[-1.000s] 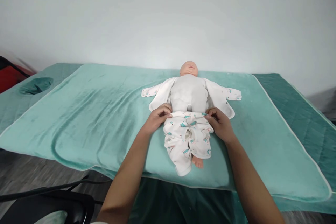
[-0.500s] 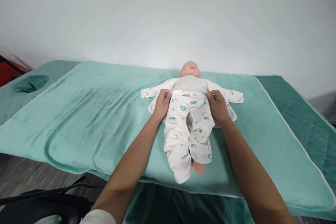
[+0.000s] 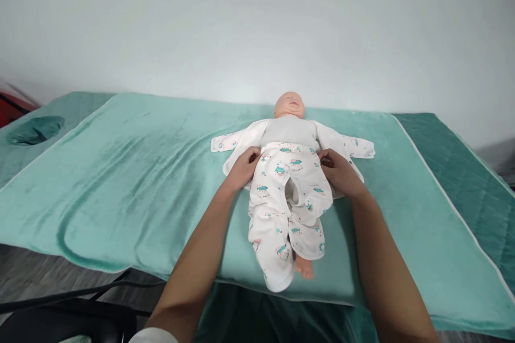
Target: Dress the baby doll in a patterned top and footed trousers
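On the doll (image 3: 289,104), the printed pants (image 3: 271,203) have risen to its belly, so pulling-up looks nearly done, while left hand (image 3: 243,167) and right hand (image 3: 340,172) curl narrowly beside its waist, any pinch unclear.

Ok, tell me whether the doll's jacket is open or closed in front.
Open: the sides of the jacket lie apart, with the doll's pale torso showing between them above the trousers.

One foot of the doll (image 3: 289,104) is hidden inside the trousers (image 3: 266,221), both its hands inside the sleeves (image 3: 359,147). The left edge cuts off a red object (image 3: 8,111); the bottom, a black one.
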Demonstrator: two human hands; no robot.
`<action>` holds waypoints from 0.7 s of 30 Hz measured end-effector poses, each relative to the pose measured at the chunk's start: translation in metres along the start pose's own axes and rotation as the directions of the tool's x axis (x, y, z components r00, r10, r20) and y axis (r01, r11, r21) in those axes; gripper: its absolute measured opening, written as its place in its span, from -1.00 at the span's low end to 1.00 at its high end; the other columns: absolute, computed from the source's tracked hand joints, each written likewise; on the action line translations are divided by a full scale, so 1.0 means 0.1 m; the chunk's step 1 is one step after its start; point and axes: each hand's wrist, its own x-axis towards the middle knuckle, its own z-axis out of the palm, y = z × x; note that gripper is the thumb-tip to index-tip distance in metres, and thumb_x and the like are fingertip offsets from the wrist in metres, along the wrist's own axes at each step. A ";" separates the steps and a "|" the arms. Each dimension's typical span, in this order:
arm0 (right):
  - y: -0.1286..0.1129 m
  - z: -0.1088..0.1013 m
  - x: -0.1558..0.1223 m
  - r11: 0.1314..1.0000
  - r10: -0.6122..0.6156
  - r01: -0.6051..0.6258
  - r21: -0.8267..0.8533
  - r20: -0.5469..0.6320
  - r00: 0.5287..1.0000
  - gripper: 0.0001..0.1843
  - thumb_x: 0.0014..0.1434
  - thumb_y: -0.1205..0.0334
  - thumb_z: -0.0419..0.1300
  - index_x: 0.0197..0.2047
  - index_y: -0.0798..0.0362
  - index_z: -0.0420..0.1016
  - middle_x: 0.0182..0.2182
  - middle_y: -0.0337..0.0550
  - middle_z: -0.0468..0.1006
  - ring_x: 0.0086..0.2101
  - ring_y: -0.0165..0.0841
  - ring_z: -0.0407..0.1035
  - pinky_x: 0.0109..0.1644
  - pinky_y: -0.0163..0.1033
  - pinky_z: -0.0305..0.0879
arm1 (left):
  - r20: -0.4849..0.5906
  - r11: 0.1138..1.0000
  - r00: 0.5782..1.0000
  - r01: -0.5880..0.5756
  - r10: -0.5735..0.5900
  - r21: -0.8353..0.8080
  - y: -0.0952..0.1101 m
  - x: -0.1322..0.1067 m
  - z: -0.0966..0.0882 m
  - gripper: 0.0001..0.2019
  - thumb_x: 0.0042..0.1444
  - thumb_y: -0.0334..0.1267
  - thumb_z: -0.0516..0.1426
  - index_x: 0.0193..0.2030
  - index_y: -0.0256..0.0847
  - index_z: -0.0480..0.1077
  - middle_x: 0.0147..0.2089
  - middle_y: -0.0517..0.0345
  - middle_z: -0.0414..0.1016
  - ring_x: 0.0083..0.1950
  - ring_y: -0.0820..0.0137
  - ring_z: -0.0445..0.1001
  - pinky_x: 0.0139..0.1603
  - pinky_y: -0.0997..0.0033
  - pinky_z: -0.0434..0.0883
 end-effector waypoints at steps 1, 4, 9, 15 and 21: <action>0.02 0.01 0.01 0.999 -0.001 -0.001 -0.047 -0.042 0.999 -0.75 0.04 0.12 0.30 -0.25 -0.01 0.36 -0.35 -0.25 0.48 -0.35 -0.37 0.34 -0.31 -0.29 0.27 | 0.027 1.000 1.000 0.002 -0.002 0.004 0.01 -0.01 -0.01 -0.74 0.20 -0.02 0.15 -0.29 -0.18 0.33 -0.32 0.25 0.36 -0.30 0.46 0.28 -0.27 0.48 0.24; 0.09 0.05 0.05 0.972 -0.017 -0.020 -0.232 -0.156 0.988 -0.80 -0.01 0.18 0.24 -0.27 0.00 0.39 -0.37 -0.22 0.51 -0.33 -0.32 0.38 -0.25 -0.23 0.31 | 0.065 0.999 0.998 0.013 -0.015 0.038 0.03 -0.03 -0.02 -0.78 0.19 -0.07 0.14 -0.29 -0.18 0.34 -0.32 0.23 0.38 -0.31 0.45 0.30 -0.28 0.47 0.24; 0.10 0.08 0.08 0.911 -0.015 -0.081 -0.403 -0.229 0.973 -0.74 -0.03 0.16 0.23 -0.23 0.03 0.45 -0.32 -0.15 0.58 -0.29 -0.26 0.41 -0.16 -0.16 0.31 | -0.001 0.999 1.000 0.005 -0.005 -0.044 0.02 -0.01 0.02 -0.77 0.10 -0.12 0.22 -0.21 -0.17 0.33 -0.26 0.24 0.41 -0.26 0.46 0.35 -0.22 0.48 0.29; 0.05 0.08 0.02 0.945 -0.064 0.023 -0.325 -0.116 0.991 -0.71 0.13 0.00 0.14 -0.45 0.05 0.42 -0.48 -0.23 0.49 -0.37 -0.30 0.32 -0.27 -0.22 0.23 | -0.024 0.985 0.991 0.131 -0.135 -0.114 0.01 -0.03 0.06 -0.72 0.15 0.02 0.17 -0.24 -0.16 0.36 -0.38 0.26 0.35 -0.37 0.47 0.26 -0.37 0.49 0.21; 0.05 0.08 0.01 0.994 0.004 0.000 -0.112 0.031 1.000 -0.68 0.17 -0.04 0.19 -0.31 0.03 0.62 -0.34 -0.21 0.63 -0.24 -0.15 0.46 -0.12 -0.13 0.38 | 0.007 0.990 0.995 0.099 -0.099 -0.097 0.02 -0.03 0.06 -0.76 0.18 -0.03 0.15 -0.32 -0.17 0.34 -0.39 0.27 0.33 -0.36 0.47 0.24 -0.36 0.49 0.19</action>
